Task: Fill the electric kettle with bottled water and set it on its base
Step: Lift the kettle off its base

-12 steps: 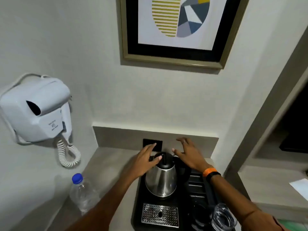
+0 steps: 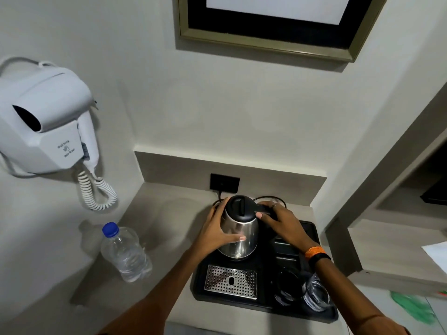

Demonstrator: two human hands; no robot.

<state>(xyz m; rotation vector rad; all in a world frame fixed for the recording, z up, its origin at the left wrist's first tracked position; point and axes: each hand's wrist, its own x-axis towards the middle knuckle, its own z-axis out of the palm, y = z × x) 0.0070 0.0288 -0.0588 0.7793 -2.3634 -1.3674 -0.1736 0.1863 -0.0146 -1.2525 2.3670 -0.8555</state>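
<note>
Grey counter [image 2: 169, 213] fills a narrow alcove under a framed picture, with a black tray [image 2: 200, 281] set against its right end. On that tray stands the electric kettle [image 2: 239, 235], and both hands are on it. The left hand [image 2: 215, 233] wraps the steel body from the left, thumb across the front and fingers curled behind, clamped on the metal. The right hand [image 2: 280, 223] closes over the black handle [image 2: 262, 209] at the right of the lid [image 2: 240, 206], thumb pressing near the lid's edge; the lid is shut.

Whether the kettle sits on its base cannot be told, as the body hides what is beneath it. A cord runs back from it to the wall socket [image 2: 225, 183].

Well to the left on the counter stands the water bottle [image 2: 125, 252], upright, blue cap on, seemingly full.

Judged from this, the kettle is probably empty and light now; polished steel is slippery, so the handle is the surer hold, the more so once water adds weight. The bottle is thin, soft plastic: grip it mid-body, gently, lest squeezing spills water when uncapped.
</note>
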